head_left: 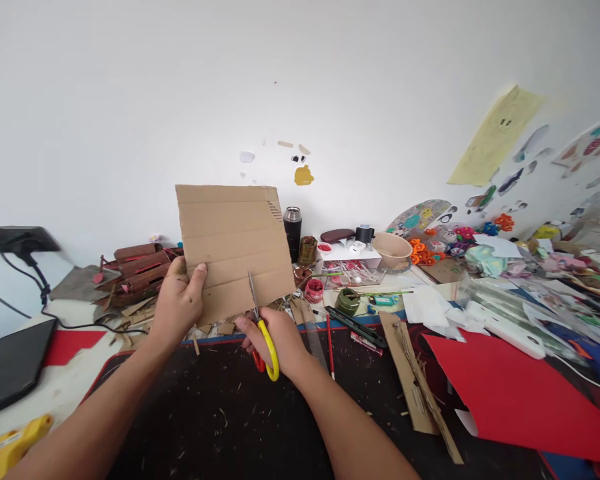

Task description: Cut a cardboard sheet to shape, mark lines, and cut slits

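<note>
A flat sheet of brown cardboard [230, 233] is held up above the table, its upper right corner torn to show the corrugation. My left hand [180, 300] grips its lower left edge, thumb on the near face. Scissors [269, 350] with yellow and red handles are in my right hand [280, 337]. Their blade points upward and lies over the lower part of the cardboard. Whether it cuts into the sheet I cannot tell. The far-side fingers of my left hand are hidden behind the cardboard.
A dark mat [220, 407] covers the table in front of me. Cardboard strips [413, 380], red paper [525, 393] and a box cutter [356, 328] lie to the right. Paint jars [349, 301] and a black flask [293, 233] stand behind. A black tablet-like slab [15, 367] lies left.
</note>
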A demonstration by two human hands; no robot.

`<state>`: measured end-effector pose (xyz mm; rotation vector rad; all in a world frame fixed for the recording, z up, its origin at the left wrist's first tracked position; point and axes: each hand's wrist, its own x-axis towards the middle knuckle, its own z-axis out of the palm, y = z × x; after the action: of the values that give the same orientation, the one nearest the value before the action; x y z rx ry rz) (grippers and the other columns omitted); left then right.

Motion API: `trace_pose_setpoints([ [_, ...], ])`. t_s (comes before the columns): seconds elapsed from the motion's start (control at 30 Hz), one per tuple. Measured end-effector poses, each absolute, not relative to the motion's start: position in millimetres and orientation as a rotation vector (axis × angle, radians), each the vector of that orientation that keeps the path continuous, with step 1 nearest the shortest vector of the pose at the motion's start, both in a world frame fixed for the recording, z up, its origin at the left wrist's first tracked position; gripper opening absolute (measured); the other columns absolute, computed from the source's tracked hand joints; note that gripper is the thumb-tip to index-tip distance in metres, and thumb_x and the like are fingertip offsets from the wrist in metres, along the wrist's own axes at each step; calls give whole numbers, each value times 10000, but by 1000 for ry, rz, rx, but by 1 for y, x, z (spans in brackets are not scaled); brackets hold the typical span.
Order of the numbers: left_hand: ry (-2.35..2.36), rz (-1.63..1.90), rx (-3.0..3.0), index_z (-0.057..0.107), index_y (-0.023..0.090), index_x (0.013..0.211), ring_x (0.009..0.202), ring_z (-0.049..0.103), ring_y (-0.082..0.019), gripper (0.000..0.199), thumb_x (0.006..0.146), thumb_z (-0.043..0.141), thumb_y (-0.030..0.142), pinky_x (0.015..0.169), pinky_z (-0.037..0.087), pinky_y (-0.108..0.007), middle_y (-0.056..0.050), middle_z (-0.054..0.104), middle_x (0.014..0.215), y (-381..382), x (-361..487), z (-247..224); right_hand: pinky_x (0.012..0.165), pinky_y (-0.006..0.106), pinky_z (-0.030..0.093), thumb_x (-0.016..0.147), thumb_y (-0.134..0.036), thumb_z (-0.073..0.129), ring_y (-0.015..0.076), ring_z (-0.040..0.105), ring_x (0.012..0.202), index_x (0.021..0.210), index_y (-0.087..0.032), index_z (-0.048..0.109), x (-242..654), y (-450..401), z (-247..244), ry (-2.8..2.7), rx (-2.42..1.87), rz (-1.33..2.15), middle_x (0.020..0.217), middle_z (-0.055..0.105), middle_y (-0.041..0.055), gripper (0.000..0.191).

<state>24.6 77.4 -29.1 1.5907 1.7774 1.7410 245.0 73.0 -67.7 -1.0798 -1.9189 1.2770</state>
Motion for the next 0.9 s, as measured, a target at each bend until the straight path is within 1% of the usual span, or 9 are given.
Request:
trace_pose_setpoints([
  [0.1,1699,1776,1406,628,287,1095,1088,761,-332,298,1002,613,570,1018,602,-488,-80,803,1107,77,30,-26,640,235,560,1049,-596,718,202,805,677,961,-190,730,243,73,-71,-1877,-1079,1286,757,810,59,415],
  [0.2,1625,1757,1284,638,279,1115,1096,767,-339,306,978,642,553,1014,612,-511,-85,813,1129,77,33,-25,642,230,570,1044,-610,717,200,807,677,983,-185,734,242,73,-72,-1847,-1051,1317,752,808,56,430],
  [0.3,1648,1779,1304,637,282,1092,1136,761,-341,280,975,648,536,1051,595,-518,-91,815,1171,77,34,-25,661,227,569,1046,-583,727,194,806,687,973,-185,746,242,73,-73,-1877,-1064,1279,746,807,48,406],
  [0.4,1643,1763,1303,638,282,1099,1116,771,-338,282,984,628,539,1022,612,-510,-89,820,1157,76,34,-24,678,225,569,1064,-555,711,187,808,694,985,-184,755,243,73,-73,-1875,-1045,1251,752,812,46,382],
  [0.57,1700,1794,1403,629,289,1082,1114,775,-340,269,987,638,540,1006,618,-493,-83,820,1128,76,33,-25,680,221,564,1048,-576,728,188,808,703,945,-186,748,243,73,-71,-1912,-1060,1226,734,809,45,404],
  [0.67,1637,1770,1349,621,285,1113,1103,779,-334,292,997,618,553,976,632,-486,-85,817,1130,78,32,-29,619,213,549,1064,-592,692,181,792,656,955,-189,728,243,73,-71,-1885,-1069,1280,726,796,41,419],
  [0.73,1654,1764,1344,619,278,1103,1126,771,-335,295,994,622,553,999,622,-490,-95,811,1150,78,31,-30,560,207,520,1069,-619,665,168,757,589,940,-194,703,243,73,-72,-1873,-1089,1302,695,766,24,445],
  [0.83,1687,1777,1374,619,282,1099,1171,757,-339,279,998,614,542,1039,604,-494,-97,804,1183,77,33,-28,509,209,471,1063,-662,645,146,680,493,865,-210,653,244,74,-73,-1905,-1120,1268,623,699,-10,494],
  [0.9,1679,1781,1368,616,286,1097,1158,760,-336,260,1000,606,527,1033,609,-493,-95,806,1173,76,35,-26,510,216,454,1073,-674,617,144,654,476,820,-221,620,245,75,-73,-1938,-1132,1219,583,662,-22,519],
])
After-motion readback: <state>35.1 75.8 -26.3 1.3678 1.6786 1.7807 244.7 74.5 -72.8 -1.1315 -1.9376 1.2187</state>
